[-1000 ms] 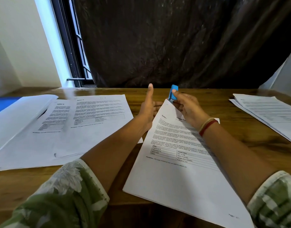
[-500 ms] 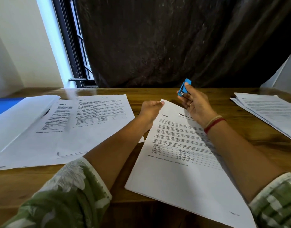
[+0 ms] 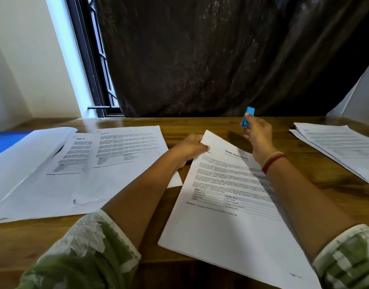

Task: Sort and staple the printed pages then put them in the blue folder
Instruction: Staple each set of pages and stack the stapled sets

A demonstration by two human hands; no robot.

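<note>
A stack of printed pages (image 3: pixel 225 215) headed "Sample Health Report" lies slanted on the wooden table in front of me. My left hand (image 3: pixel 189 150) pinches its top left corner. My right hand (image 3: pixel 257 134) holds a small blue stapler (image 3: pixel 247 118) raised above the table, just beyond the stack's far edge and clear of the paper. Part of the blue folder (image 3: pixel 6 140) shows at the far left, mostly covered by loose sheets.
Several printed sheets (image 3: pixel 79 170) spread over the left half of the table, overlapping each other. Another pile of pages (image 3: pixel 341 149) lies at the right edge. A dark curtain and a window stand behind the table's far edge.
My right hand lifted the stapler off the stack's top left corner and moved it right and up. My left hand, open and raised before, came down and took hold of that corner.
</note>
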